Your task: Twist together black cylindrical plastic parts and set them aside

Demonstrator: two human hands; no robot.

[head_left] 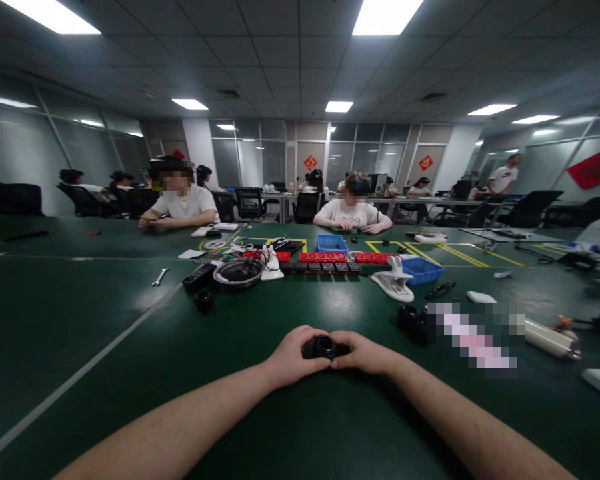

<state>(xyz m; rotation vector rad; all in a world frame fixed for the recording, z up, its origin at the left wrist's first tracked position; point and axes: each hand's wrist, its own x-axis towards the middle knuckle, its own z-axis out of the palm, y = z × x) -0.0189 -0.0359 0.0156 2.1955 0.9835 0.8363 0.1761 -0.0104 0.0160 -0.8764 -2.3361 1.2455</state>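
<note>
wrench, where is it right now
In the head view, the wrench lies on the green table, left of centre and farther out than the left hand, with the black box just to its right.

Both forearms are bare as far as they show, smooth and rounded, broad below and tapering to narrow wrists. Small faint spots dot the skin. The hands are bare too, their knuckles softly rounded.
</note>
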